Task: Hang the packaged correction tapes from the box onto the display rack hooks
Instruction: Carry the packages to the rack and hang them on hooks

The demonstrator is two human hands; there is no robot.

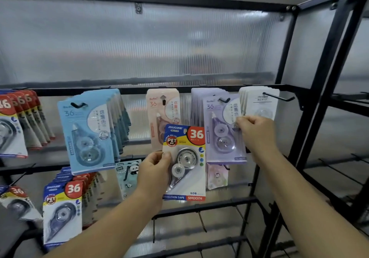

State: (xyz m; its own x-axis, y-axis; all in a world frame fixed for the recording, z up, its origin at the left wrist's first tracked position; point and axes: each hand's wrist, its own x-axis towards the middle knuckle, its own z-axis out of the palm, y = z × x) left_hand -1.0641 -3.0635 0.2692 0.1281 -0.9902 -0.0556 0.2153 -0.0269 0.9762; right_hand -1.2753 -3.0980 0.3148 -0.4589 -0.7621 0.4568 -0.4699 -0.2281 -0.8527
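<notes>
In front of the display rack [129, 90], the person holds up one correction tape pack [184, 163]. The left hand [154, 169] grips it by its left edge, thumb on the front and the other fingers curled behind. The pack stands almost straight up, with its top leaning a little to the right. Its long side runs up and down. The small hang hole [185, 131] is at the very top, above the hand. So the hand holds low and the hole is free.

The right hand [257, 131] is up at the right end of the top row. Its fingers are curled and pinch the bottom edge of the white packs [261, 103]. These hang on a black hook [279, 97] whose tip points out to the right. The purple packs [221, 129] hang just beside this hand, on its left.

The box is not in view.

I think the next move is to slide the hole onto a hook. The hook has to go through the top of the pack, so the pack must go up first and then back. More packs of the same kind [61, 207] hang low on the left, and some hang at the far left [12, 125]. The left hand is nearer to both. There are also bare hooks [200, 220] right under the pack. I cannot tell which hook is the one. The right hand is busy, so the left hand may have to do it alone.
</notes>
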